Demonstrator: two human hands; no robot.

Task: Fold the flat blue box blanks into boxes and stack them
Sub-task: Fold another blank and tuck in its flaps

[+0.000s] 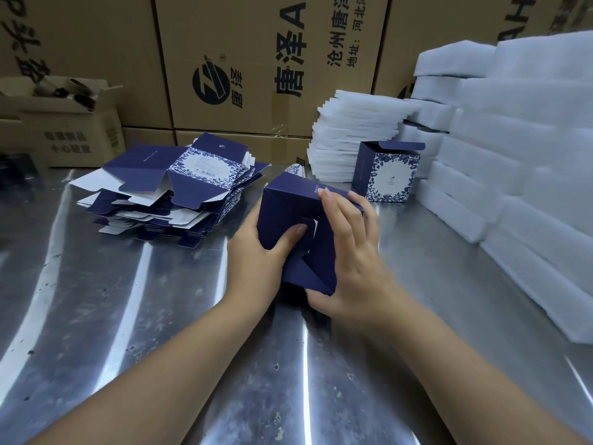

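A half-folded dark blue box (pixel 288 203) is held above the metal table (pixel 128 316), its bottom flaps turned toward me. My left hand (pixel 256 261) grips its left side, thumb pressing on a flap. My right hand (pixel 349 252) grips the right side, fingers over the top edge and thumb under the lower corner. A messy pile of flat blue box blanks (pixel 173 191) lies to the left. One finished blue box (pixel 386 171) with a floral front stands upright at the right rear.
White foam pads are stacked at the back (pixel 349 136) and along the right side (pixel 519 162). Large printed cardboard cartons (pixel 256 59) form a wall behind. A small opened carton (pixel 64 123) sits at the back left.
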